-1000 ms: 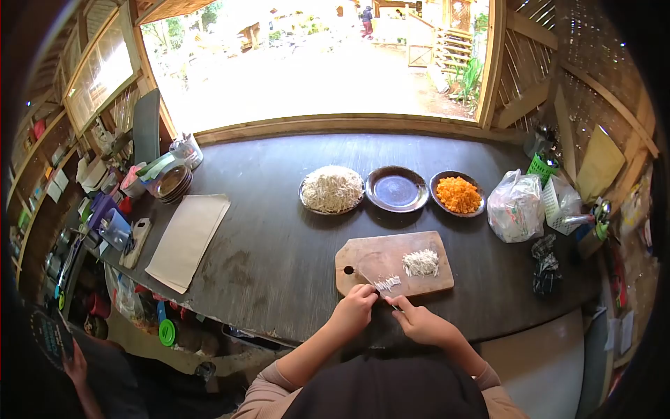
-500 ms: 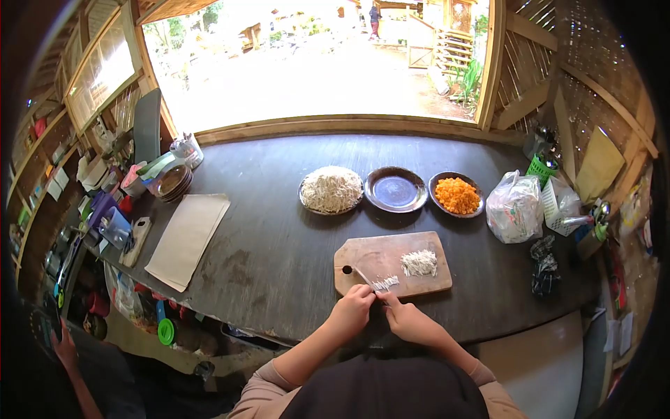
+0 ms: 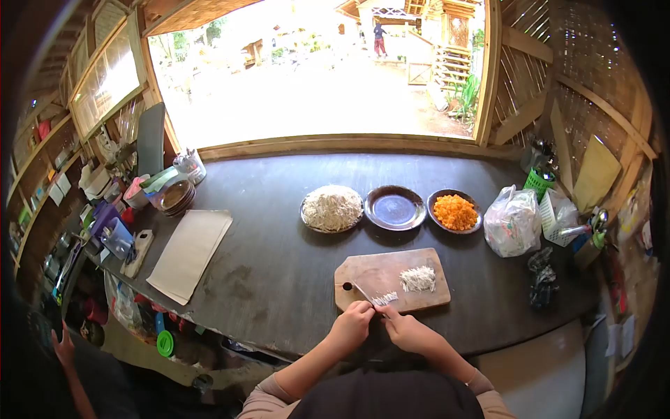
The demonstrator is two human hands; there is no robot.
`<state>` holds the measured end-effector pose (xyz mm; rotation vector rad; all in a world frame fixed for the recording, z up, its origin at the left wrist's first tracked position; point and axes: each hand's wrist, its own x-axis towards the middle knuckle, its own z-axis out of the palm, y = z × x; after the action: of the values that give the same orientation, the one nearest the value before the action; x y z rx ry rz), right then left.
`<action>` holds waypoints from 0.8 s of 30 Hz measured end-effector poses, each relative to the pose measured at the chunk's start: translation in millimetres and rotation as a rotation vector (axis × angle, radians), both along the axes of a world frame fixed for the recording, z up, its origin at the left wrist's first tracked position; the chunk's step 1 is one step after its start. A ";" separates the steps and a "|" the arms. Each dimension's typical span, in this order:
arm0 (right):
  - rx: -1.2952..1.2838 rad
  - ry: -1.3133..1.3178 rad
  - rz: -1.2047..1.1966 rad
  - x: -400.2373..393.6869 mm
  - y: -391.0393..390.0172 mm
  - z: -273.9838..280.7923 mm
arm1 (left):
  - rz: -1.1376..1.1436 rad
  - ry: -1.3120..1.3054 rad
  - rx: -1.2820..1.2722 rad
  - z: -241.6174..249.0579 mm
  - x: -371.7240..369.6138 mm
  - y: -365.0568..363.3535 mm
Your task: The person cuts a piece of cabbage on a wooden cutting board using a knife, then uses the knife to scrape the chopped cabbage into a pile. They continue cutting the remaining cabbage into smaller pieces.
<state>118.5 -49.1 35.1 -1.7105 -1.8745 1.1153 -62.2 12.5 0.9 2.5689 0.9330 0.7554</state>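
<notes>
My right hand [image 3: 407, 329] is closed around the handle of a knife [image 3: 364, 290], whose thin blade points up and left over the wooden cutting board [image 3: 426, 304]. Beside it, my left hand [image 3: 352, 324] has its fingers bent together at the board's front edge; what they pinch is hidden. Small white cut pieces [image 3: 385, 299] lie by the blade. A larger heap of chopped white strips [image 3: 418, 279] rests on the board's right half. Behind the board stand a plate heaped with white shreds [image 3: 332, 208], a bare dark plate [image 3: 396, 208] and a plate of orange bits [image 3: 456, 211].
A white plastic bag [image 3: 513, 222] and a crumpled black bag [image 3: 542, 278] sit at the right, near a white basket [image 3: 558, 222]. Brown paper sheets [image 3: 190, 255], stacked bowls [image 3: 176, 199] and a small board [image 3: 137, 253] are at the left. Another person's hand [image 3: 64, 343] shows lower left.
The view has tilted up slightly, so the table and board appear lower. Both hands keep nearly the same place at the board's edge. The distant person outside shows more fully.
</notes>
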 end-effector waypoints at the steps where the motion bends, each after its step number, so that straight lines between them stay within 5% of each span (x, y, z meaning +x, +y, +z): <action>1: 0.107 0.039 0.023 3.5 0.0 -2.6 | 0.003 0.004 0.007 0.4 -0.6 1.3; 9: -0.015 -0.033 -0.005 -4.2 -2.8 11.4 | 0.020 -0.002 -0.012 6.8 0.4 -5.3; 18: 0.193 0.111 0.003 -1.7 -5.5 -4.0 | -0.002 -0.045 -0.014 6.6 -1.1 -3.7; 21: -0.019 -0.014 -0.011 -2.8 0.7 1.9 | -0.005 -0.025 -0.027 4.2 -1.6 -2.4; 24: 0.294 0.123 0.055 9.0 -4.2 -14.2 | -0.006 -0.021 -0.003 2.4 -2.3 -0.9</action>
<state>127.5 -53.3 20.9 -1.4052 -1.9097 0.8896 -64.5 11.6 3.3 2.5553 0.9183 0.7769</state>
